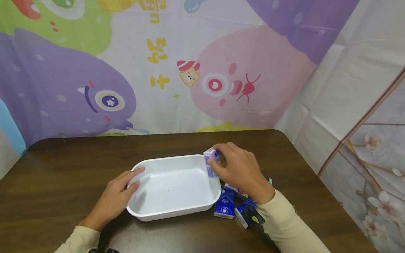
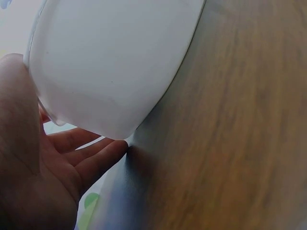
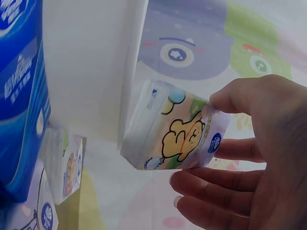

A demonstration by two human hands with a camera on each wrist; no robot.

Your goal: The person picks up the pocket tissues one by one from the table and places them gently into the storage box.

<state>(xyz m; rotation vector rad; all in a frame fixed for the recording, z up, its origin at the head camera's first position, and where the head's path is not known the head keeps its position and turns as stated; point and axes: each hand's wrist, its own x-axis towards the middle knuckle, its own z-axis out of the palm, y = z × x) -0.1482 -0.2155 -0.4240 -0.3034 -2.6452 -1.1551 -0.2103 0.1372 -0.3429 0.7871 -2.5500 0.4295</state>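
Observation:
A white rectangular plastic tray stands on the table with nothing in it. My left hand holds its left end, thumb over the rim and several fingers along the outer wall. Above the tray's right rim, my right hand pinches a small purple pack of tissues between thumb and fingers. In the right wrist view, this tissue pack shows a cartoon bear on its wrapper. Blue tissue packs lie to the right of the tray, below my right hand.
Another light patterned tissue pack lies among the blue ones, partly hidden by my right forearm. The brown wooden table meets a cartoon-printed cloth at its back edge. A flower-printed cloth hangs along the right side.

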